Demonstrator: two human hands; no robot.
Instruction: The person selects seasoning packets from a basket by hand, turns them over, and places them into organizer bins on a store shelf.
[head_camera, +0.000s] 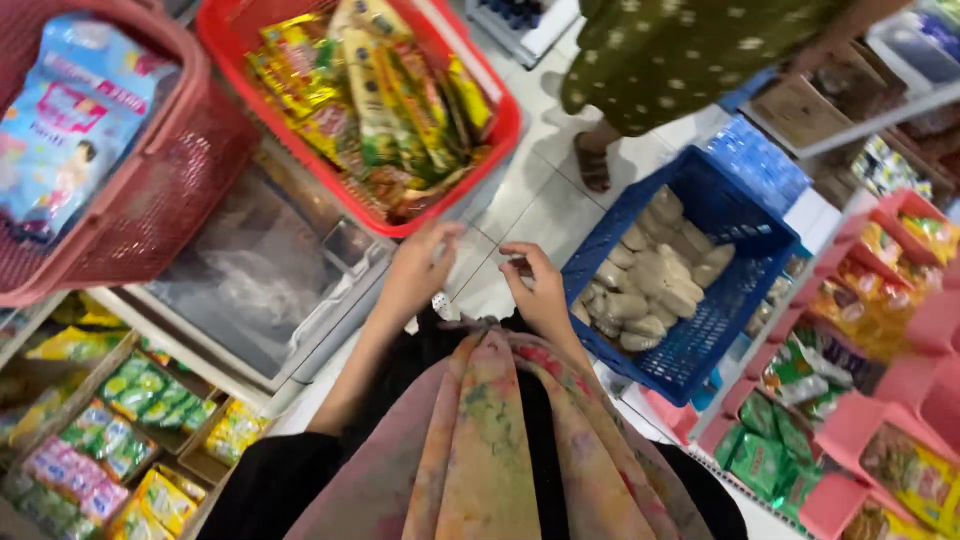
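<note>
Scarf: a pink and yellow patterned scarf (500, 440) hangs down the person's front, nearest the head camera, over black sleeves.
Left hand: the left hand (418, 270) is raised in front of the chest, fingers loosely curled and close together, tips near the rim of the red basket (505, 125); whether it pinches anything cannot be told.
Right hand: the right hand (540, 285) is held just beside the left, fingers bent inward as if pinching something small and dark at the fingertips; the thing is too small to identify.
Red basket: sits on the freezer surface (260, 270), filled with yellow and green snack packets (380, 90).
Maroon basket: a second basket (150, 190) to the left holds a pale blue and pink bag (70, 110).
Blue crate: a blue crate (740, 290) on the floor right of the hands holds pale beige lumps (650, 275).
Shelves: pink shelves (880, 420) at right and a lower rack (120, 440) at left carry packets.
Other person: someone in a green dotted dress (680, 50) stands beyond on the tiled floor (530, 200).
Progress: both hands are apart from baskets and crate; nothing from them is in hand.
</note>
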